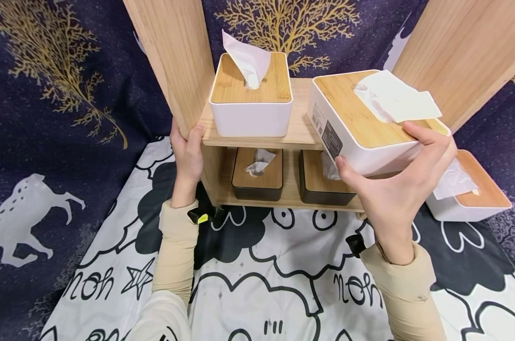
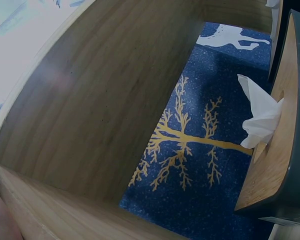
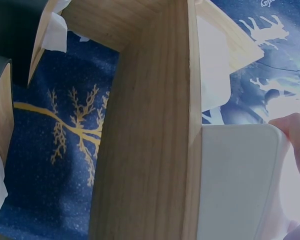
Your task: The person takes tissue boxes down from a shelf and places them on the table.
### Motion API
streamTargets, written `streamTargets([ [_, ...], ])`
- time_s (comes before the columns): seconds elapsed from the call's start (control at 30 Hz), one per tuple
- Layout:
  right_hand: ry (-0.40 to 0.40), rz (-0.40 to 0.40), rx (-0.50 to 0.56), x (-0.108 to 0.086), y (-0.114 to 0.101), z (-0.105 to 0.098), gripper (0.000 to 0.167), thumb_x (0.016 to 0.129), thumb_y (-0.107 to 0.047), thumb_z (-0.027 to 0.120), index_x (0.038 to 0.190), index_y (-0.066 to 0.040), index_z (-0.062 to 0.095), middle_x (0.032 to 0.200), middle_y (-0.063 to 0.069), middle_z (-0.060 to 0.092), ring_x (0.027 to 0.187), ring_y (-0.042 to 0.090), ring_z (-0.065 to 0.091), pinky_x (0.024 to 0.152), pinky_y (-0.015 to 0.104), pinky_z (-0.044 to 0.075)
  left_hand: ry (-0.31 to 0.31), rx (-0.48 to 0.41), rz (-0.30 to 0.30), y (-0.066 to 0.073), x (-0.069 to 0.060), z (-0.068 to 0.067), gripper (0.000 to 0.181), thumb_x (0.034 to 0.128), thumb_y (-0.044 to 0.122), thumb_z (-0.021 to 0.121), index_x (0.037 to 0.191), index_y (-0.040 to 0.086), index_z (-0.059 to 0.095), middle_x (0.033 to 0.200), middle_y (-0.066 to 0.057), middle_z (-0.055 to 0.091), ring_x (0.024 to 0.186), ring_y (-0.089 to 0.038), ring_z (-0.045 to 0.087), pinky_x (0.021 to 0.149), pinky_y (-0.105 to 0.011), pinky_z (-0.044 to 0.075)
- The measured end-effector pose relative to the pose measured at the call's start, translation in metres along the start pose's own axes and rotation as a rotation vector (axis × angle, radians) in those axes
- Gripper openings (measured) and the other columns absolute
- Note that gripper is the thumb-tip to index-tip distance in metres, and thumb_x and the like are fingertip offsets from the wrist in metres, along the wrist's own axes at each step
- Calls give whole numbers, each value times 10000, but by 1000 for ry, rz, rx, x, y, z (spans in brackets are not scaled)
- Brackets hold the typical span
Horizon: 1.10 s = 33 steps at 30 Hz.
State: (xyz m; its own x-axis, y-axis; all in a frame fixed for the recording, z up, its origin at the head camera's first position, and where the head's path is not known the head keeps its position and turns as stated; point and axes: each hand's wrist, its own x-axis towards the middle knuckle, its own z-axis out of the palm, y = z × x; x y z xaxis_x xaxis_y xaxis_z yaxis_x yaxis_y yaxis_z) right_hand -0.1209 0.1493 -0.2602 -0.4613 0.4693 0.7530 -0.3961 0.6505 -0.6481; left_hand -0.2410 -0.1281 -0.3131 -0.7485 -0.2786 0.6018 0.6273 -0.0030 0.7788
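My right hand [image 1: 393, 194] grips a white tissue box [image 1: 347, 128] with a wooden lid, thumb on its front and fingers at its right side. This box is tilted at the right end of the upper board of a wooden shelf [image 1: 302, 104]; a white tissue lies over its lid. In the right wrist view, the white box [image 3: 240, 185] is against the board's front edge, with fingers [image 3: 295, 132] at its corner. My left hand [image 1: 189, 156] holds the shelf's left side panel [image 1: 176, 57] by its front edge. Beside it, another white tissue box [image 1: 250, 118] stands on the upper board.
Two dark tissue boxes with wooden lids, one at left [image 1: 257, 189] and one at right [image 1: 325, 194], stand on the lower board. A white tissue box [image 1: 470, 210] sits right of the shelf. Patterned cloth [image 1: 248, 293] lies in front; dark blue fabric [image 1: 69, 142] hangs behind.
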Motion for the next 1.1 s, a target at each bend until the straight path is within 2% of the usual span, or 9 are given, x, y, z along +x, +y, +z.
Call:
streamTargets([
  [0.43,-8,3,11,0,0,-5,737,487,-434,783,1116,-140,537,1084,-147,380,1139,31,347,1010,257,269,2,-14,-2,0,0,1,525,808,34,474,1320,-78,480,1186,-138,570,1091,-138,516,1013,-280,371],
  [0.67,-23,3,22,-2,3,-6,756,486,-428,787,1138,-141,535,1095,-151,380,1143,41,346,991,263,267,-1,-5,-6,0,0,0,542,813,38,471,1346,-64,464,1211,-146,558,1118,-147,511,1025,-280,364],
  [1.1,17,2,42,-2,3,-6,772,464,-442,766,1125,-111,541,1098,-132,406,1142,69,364,1016,277,260,-7,-7,17,-2,1,-1,566,802,59,473,1357,-55,456,1217,-129,562,1131,-148,519,1035,-293,368],
])
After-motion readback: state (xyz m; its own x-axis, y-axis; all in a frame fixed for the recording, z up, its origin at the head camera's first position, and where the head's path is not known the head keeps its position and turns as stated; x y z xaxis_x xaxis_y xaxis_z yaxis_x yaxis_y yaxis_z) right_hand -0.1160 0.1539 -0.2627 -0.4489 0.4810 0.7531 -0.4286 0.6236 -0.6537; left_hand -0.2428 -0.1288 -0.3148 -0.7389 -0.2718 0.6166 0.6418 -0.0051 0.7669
